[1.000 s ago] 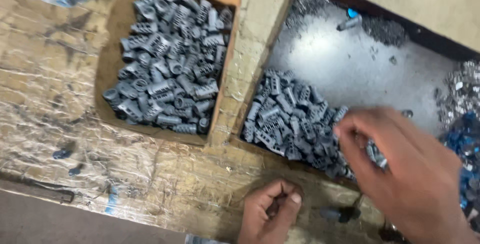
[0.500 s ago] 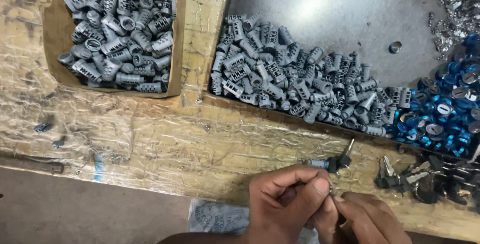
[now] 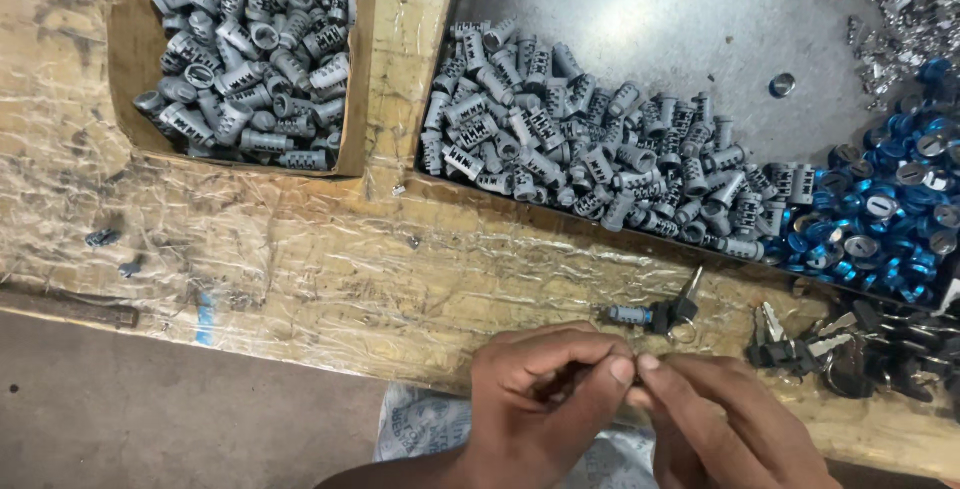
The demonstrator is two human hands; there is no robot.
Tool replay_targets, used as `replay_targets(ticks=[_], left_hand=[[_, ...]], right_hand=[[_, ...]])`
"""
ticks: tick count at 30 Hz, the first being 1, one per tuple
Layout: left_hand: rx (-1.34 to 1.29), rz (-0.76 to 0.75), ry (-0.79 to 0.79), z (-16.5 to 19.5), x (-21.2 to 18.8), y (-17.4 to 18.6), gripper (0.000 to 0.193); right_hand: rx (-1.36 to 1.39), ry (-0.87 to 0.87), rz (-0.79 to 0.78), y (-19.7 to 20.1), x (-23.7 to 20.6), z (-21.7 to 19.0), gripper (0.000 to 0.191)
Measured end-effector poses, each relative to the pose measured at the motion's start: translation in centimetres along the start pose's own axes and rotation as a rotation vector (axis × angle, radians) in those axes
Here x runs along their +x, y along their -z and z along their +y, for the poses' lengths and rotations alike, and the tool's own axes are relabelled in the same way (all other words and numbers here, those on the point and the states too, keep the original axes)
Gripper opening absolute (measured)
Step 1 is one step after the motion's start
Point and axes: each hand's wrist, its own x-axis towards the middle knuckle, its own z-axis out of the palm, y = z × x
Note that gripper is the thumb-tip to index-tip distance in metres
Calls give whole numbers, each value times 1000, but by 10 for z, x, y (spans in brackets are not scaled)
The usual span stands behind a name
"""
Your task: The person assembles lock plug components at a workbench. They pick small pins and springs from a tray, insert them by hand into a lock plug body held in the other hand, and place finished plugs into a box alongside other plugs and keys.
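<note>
A: What were your hands doing?

B: Both were pinched together at the bench's [image 3: 300, 269] near edge. My left hand [image 3: 545, 399] was curled shut, thumb and forefinger closed on something small. My right hand [image 3: 725, 424] met it fingertip to fingertip, fingers narrow. The piece itself was hidden between the fingers; I'd guess a grey cylinder like the ones in the tray [image 3: 640, 19], but couldn't tell.

A: How to do that step well?

B: In my judgement: keep the piece low over the bench so a drop stays close, hold it steady with the left, let the right do the fine fitting, and line the parts up before pressing. A keyed plug [image 3: 655, 314] lay just beyond my fingertips, more keys [image 3: 800, 349] to its right, near enough to reach.

A: Surroundings?

B: Grey cylinders [image 3: 600, 164] heaped in the tray, blue caps [image 3: 880, 219] at its right end, a cardboard box [image 3: 355, 69] of more cylinders to the left.

A: Versus the earlier frames?

B: A second back my right hand was up in the tray pile, left alone at the edge. By now the right had come down to join it, and the view had shifted.
</note>
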Motion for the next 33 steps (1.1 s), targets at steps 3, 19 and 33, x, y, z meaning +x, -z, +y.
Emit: replay_targets(ticks=[3, 19, 33], left_hand=[[-254, -194, 407, 8, 16, 18, 11], [-19, 345, -26, -46, 24, 40, 3], [121, 371, -152, -61, 28, 47, 3]], right_hand=[[24, 108, -116, 0, 3, 9, 41], [-377, -10, -162, -20, 252, 39, 20], [-250, 326, -253, -76, 280, 41, 21]])
